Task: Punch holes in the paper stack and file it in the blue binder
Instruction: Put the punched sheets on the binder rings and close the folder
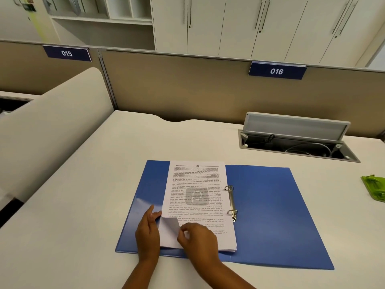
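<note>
The blue binder (270,207) lies open and flat on the desk, its two metal rings (231,202) at the spine. A stack of printed paper (198,197) rests on the binder's left cover, its right edge beside the rings, text upside down to me. My left hand (146,232) lies flat at the stack's near left edge, fingertips on the sheets. My right hand (198,239) pinches the near left corner of the top sheet and curls it up, blank underside showing. Whether the sheets sit on the rings I cannot tell.
A green plastic object (375,189), partly cut off, lies at the desk's right edge. An open cable hatch (298,140) with its lid raised sits at the back right. A beige partition (187,86) bounds the desk behind, a curved divider (52,130) to the left.
</note>
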Demonstrator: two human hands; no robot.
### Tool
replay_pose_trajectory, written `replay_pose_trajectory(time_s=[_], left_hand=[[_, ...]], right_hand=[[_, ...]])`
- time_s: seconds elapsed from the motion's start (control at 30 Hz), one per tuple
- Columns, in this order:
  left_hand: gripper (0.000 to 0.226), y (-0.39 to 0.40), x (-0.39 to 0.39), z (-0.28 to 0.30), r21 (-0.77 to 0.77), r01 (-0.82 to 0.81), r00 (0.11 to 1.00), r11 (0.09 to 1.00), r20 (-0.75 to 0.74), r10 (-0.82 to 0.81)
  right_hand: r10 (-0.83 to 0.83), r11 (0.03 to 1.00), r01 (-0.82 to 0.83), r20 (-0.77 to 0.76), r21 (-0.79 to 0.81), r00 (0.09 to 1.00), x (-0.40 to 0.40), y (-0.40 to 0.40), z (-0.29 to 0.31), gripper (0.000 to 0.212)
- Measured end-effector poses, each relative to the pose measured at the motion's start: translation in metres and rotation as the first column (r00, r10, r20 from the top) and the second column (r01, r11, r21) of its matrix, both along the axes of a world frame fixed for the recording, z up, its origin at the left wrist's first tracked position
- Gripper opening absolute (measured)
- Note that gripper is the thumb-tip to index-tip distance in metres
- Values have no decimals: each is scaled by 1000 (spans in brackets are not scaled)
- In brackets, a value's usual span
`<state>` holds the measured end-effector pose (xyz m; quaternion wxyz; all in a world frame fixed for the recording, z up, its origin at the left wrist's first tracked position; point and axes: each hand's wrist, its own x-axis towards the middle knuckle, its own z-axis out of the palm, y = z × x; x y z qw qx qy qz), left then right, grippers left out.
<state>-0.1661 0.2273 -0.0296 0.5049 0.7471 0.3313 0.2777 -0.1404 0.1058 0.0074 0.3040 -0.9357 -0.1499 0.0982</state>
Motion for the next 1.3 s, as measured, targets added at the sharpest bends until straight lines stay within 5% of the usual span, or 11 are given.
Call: replay_pose_trajectory(time_s=[0.13,0.27,0.43,0.73,0.93,1.13,1.23,1.3], left_hand=[[43,-1,0,3,-11,41,999,999,22,-40],[97,1,-1,-1,45,68,995,997,75,-71],[32,0,1,-6,71,54,998,996,-48,-51],[29,0,4,-12,126,35,997,991,-69,-27],[29,0,3,-12,139,25,996,990,-86,-13],[29,-2,3,-7,123,12,998,992,-60,-5],[30,-2,3,-5,123,14,999,992,-50,-8],[30,-2,2,-4,118,12,999,993,-44,-7]], right_hand=[[-168,930,203,-136,307,976,15,-21,13,13],[-369,746,441,-241,499,898,35,-62,22,13],[-578,564,653,-323,506,750,44,-123,12,11],[-697,340,811,-451,476,557,33,-182,-3,15],[-773,421,790,-279,446,569,18,-213,-1,16],[-858,343,875,-264,343,440,15,-236,-14,9],[-919,299,881,-139,366,369,18,-229,-7,34],[-902,405,821,28,402,431,21,-216,2,37]])
